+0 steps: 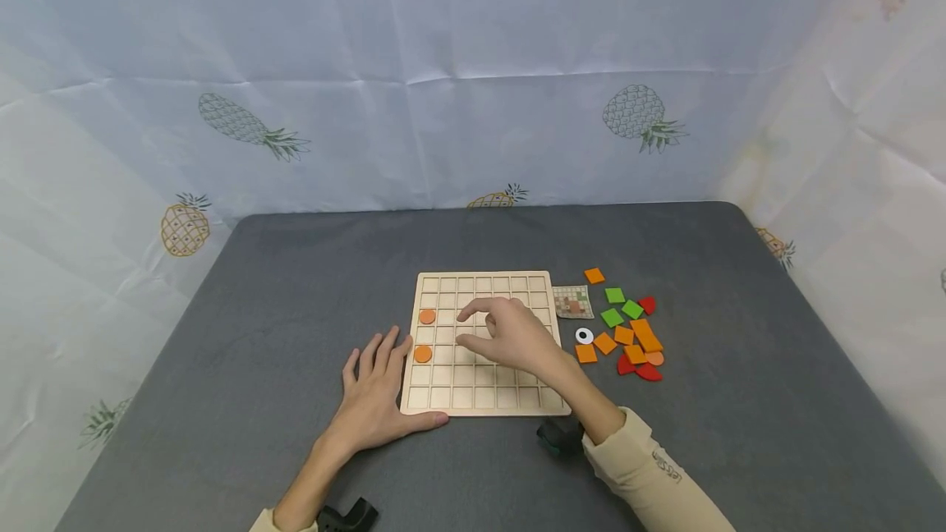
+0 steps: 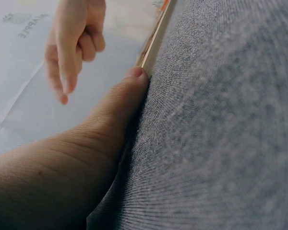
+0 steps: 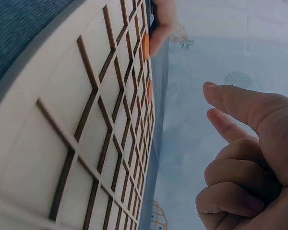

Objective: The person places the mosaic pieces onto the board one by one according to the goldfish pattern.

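A light wooden grid board (image 1: 480,402) lies flat on the table. Two orange round pieces sit in its left column, an upper disc (image 1: 427,316) and a lower disc (image 1: 423,354). My left hand (image 1: 377,401) rests at the board's lower left corner, fingers spread along the left side and thumb touching the front edge. Above the middle of the board hovers my right hand (image 1: 510,337). Its thumb and index finger (image 3: 225,127) are apart with nothing between them, while the other fingers are curled in. In the right wrist view the board (image 3: 53,96) is seen apart from this hand.
Right of the board lie a small printed pattern card (image 1: 572,302), a white ring piece with a dark centre (image 1: 584,342), green squares (image 1: 615,295), orange squares (image 1: 604,342), an orange rectangle (image 1: 646,335) and red pieces (image 1: 649,372). A pineapple-print cloth (image 1: 443,138) hangs behind the grey table (image 1: 325,269).
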### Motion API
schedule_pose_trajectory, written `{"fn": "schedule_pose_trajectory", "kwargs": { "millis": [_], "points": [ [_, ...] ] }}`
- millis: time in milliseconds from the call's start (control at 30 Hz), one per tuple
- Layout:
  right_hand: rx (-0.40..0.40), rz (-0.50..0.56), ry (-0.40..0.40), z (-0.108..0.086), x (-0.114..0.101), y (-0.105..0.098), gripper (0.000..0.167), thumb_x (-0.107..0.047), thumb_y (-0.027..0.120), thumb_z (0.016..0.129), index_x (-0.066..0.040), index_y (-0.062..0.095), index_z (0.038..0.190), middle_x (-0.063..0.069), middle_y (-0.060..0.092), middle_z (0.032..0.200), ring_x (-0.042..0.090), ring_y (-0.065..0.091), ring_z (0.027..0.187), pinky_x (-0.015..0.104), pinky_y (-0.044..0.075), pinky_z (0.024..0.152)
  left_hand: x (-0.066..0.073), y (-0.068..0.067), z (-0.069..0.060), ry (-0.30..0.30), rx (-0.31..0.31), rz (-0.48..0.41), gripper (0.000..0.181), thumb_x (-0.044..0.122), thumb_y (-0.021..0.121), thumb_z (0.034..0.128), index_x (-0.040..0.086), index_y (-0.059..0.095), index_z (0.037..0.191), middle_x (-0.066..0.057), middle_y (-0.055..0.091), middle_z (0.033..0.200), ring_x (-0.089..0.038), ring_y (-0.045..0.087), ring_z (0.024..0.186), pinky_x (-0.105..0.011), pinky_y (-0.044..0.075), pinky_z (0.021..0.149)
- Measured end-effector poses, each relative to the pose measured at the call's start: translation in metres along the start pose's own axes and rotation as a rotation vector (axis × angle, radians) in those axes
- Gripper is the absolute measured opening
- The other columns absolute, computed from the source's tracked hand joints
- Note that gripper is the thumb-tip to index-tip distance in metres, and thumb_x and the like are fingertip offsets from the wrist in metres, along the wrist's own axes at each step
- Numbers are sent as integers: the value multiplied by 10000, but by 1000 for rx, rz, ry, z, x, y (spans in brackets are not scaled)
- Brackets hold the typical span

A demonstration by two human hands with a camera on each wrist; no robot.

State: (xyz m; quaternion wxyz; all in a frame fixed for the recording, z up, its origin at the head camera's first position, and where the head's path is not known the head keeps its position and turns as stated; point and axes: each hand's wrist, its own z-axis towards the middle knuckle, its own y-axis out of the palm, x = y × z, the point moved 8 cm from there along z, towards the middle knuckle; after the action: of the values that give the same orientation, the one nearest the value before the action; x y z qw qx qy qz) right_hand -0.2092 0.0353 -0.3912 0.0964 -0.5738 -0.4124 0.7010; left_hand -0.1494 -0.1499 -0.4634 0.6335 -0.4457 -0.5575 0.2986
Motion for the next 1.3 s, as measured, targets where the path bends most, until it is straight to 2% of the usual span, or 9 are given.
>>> {"fn": "schedule_pose_trajectory", "kwargs": {
  "millis": [233, 500, 767, 1000, 1300],
  "points": [
    [14, -18, 5, -19, 9, -12, 319, -251, 782, 906, -101, 744, 1184, -84, 288, 497, 74, 243, 433, 206, 215, 448, 0, 1, 0, -1, -1, -4, 1225, 762, 764, 690, 78, 316, 1602, -184, 186, 1706, -437, 166, 1550, -685, 67, 1173],
    [24, -32, 38, -45, 32, -19, 304, -249, 778, 906, -113, 747, 1176, -94, 282, 501, 59, 216, 425, 201, 204, 440, 0, 0, 0, 5, 5, -11, 1225, 761, 767, 690, 69, 319, 1598, -192, 194, 1700, -441, 167, 1543, -686, 65, 1168],
    [77, -47, 33, -71, 50, -36, 302, -258, 800, 895, -118, 747, 1158, -115, 241, 525, 18, 198, 439, 194, 212, 454, -1, 0, 0, 4, 0, -12, 1228, 755, 767, 692, 83, 302, 1608, -181, 173, 1709, -428, 154, 1552, -686, 60, 1171],
    [114, 1, 119, -97, 80, -59, 312, -215, 806, 889, -91, 739, 1167, -113, 210, 545, 20, 199, 443, 194, 245, 455, -2, 0, 0, 2, 3, -10, 1228, 752, 767, 694, 86, 295, 1611, -177, 166, 1711, -427, 149, 1553, -684, 58, 1172],
    [236, -158, 236, -139, 124, -96, 301, -288, 810, 886, -95, 771, 1114, -98, 241, 537, 30, 180, 457, 225, 231, 463, -2, 2, 0, 4, 4, 4, 1225, 762, 761, 689, 96, 303, 1609, -169, 173, 1712, -421, 162, 1550, -679, 72, 1173]
  ]
}}
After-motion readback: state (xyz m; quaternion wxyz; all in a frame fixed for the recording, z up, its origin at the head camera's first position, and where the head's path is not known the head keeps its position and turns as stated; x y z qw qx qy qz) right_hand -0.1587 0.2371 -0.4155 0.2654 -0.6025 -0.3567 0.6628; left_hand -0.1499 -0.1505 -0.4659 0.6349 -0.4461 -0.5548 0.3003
